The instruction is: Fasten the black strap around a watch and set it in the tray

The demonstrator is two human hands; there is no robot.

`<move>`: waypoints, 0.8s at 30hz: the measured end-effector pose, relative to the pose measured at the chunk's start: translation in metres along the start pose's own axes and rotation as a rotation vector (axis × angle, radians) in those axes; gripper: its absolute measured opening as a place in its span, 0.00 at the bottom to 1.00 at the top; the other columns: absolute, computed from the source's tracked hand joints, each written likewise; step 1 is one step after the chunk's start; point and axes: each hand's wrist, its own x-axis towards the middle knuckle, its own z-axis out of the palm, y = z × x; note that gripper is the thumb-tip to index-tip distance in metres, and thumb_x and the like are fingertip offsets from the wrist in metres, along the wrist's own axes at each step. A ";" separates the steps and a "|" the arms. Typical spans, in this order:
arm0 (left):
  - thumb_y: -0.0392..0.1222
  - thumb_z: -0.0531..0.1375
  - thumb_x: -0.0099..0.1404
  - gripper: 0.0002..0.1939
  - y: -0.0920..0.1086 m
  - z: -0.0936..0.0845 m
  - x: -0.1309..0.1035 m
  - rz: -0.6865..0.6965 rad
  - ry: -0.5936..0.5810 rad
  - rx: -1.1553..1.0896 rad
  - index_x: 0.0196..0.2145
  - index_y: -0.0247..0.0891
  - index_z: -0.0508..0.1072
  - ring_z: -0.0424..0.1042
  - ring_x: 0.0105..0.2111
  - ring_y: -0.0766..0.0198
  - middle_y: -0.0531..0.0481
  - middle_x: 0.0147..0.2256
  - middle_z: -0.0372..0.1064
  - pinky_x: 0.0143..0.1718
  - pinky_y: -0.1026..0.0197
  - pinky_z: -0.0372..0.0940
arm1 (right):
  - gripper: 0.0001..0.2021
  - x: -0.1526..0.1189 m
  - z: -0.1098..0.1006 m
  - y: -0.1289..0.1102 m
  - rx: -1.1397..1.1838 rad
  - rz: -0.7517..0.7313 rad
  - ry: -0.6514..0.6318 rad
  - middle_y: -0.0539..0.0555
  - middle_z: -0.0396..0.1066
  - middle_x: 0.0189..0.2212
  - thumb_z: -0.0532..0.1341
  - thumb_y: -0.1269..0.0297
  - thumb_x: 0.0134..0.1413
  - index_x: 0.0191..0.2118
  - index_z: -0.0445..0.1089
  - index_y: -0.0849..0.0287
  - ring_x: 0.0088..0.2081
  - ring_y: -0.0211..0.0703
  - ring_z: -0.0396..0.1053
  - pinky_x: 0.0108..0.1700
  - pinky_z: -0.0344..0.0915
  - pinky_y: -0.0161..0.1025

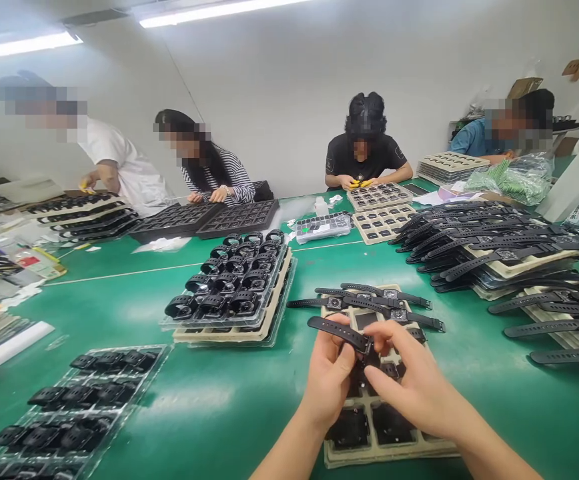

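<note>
My left hand (330, 373) grips a black smartwatch (342, 333), its strap sticking out to the upper left. My right hand (409, 377) is close against the watch's other end, thumb and fingers bent with a gap between them; whether it pinches a part there is hidden. Beneath both hands lies a beige tray (392, 455) with square compartments. Dark watch pieces (348, 427) sit in its near compartments. Across its far end lie several watches with straps stretched out flat (364, 299).
Left stand a stack of trays with looped watches (227, 283) and a clear tray of more watches (77, 400). On the right are piled trays of flat-strapped watches (499, 247). Several co-workers sit across the green table (209, 413), one in a black shirt (364, 157).
</note>
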 end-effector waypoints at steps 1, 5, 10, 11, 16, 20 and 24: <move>0.52 0.69 0.63 0.22 0.001 0.000 -0.001 0.013 -0.045 0.090 0.50 0.44 0.69 0.71 0.41 0.62 0.52 0.39 0.72 0.45 0.62 0.65 | 0.22 -0.001 -0.001 0.001 0.001 -0.035 0.006 0.51 0.67 0.44 0.60 0.68 0.62 0.60 0.63 0.46 0.43 0.45 0.65 0.47 0.67 0.40; 0.47 0.64 0.69 0.22 0.005 0.001 -0.008 -0.017 -0.271 0.282 0.56 0.44 0.64 0.70 0.47 0.58 0.47 0.45 0.71 0.49 0.59 0.64 | 0.22 0.000 0.000 0.006 0.021 -0.180 -0.037 0.52 0.67 0.51 0.54 0.66 0.70 0.66 0.59 0.43 0.49 0.45 0.66 0.51 0.66 0.40; 0.44 0.67 0.64 0.28 0.012 -0.001 -0.008 -0.066 -0.342 0.246 0.58 0.47 0.61 0.70 0.48 0.57 0.47 0.47 0.72 0.50 0.56 0.63 | 0.18 0.001 0.009 0.017 0.009 -0.266 0.228 0.50 0.70 0.40 0.51 0.73 0.71 0.57 0.68 0.46 0.39 0.41 0.67 0.41 0.66 0.36; 0.41 0.67 0.63 0.27 0.013 -0.002 -0.006 -0.064 -0.310 0.312 0.57 0.47 0.63 0.69 0.49 0.57 0.48 0.47 0.72 0.52 0.55 0.62 | 0.17 0.001 0.010 0.019 0.004 -0.259 0.302 0.50 0.69 0.38 0.51 0.73 0.71 0.56 0.69 0.47 0.38 0.41 0.67 0.40 0.66 0.36; 0.38 0.67 0.59 0.15 0.016 -0.003 0.003 -0.090 -0.177 0.516 0.46 0.39 0.78 0.72 0.45 0.55 0.45 0.44 0.76 0.50 0.55 0.64 | 0.16 0.000 0.004 0.026 -0.036 -0.264 0.329 0.51 0.70 0.39 0.53 0.72 0.71 0.56 0.69 0.48 0.40 0.42 0.69 0.42 0.67 0.37; 0.41 0.65 0.63 0.14 0.017 -0.002 0.006 -0.086 -0.160 0.443 0.47 0.38 0.79 0.73 0.44 0.54 0.43 0.45 0.77 0.47 0.55 0.66 | 0.19 0.006 0.005 0.027 -0.064 -0.343 0.178 0.53 0.73 0.44 0.53 0.73 0.71 0.60 0.68 0.49 0.44 0.44 0.71 0.46 0.69 0.39; 0.40 0.67 0.61 0.14 0.016 -0.001 0.006 -0.119 -0.197 0.435 0.46 0.37 0.80 0.73 0.45 0.55 0.43 0.43 0.78 0.47 0.57 0.67 | 0.22 0.008 0.011 0.028 -0.051 -0.380 0.197 0.52 0.72 0.43 0.52 0.75 0.71 0.64 0.64 0.47 0.42 0.43 0.70 0.44 0.70 0.39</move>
